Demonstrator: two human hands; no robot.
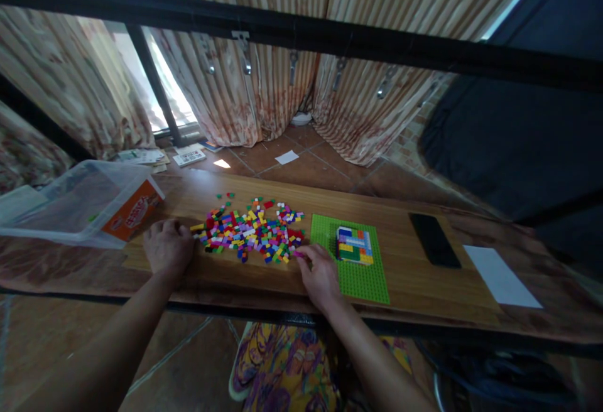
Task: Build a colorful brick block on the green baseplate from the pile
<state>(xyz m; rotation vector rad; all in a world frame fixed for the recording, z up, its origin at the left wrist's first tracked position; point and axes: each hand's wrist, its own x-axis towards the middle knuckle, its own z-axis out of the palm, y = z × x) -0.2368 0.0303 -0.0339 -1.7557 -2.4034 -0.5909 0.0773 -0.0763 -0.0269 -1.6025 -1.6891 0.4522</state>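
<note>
A pile of small, many-coloured toy bricks [254, 233] is spread over the wooden board. At its right edge, my right hand [321, 277] pinches a small magenta brick [298, 254] between thumb and forefinger. My left hand [168, 249] rests on the board at the pile's left end, fingers loosely bent and apart, holding nothing that I can see. Close to its thumb lies a yellow brick [196, 228]. Just beyond my right hand is a green studded baseplate [362, 286], bearing a low block of joined bricks [354, 246] in white, blue, yellow, green and orange.
A clear plastic box [89, 205] with an orange label stands left of my left hand. Right of the baseplate lie a black phone [434, 240] and a white sheet of paper [502, 276]. A dark metal bar [282, 29] crosses above the far side, before striped curtains.
</note>
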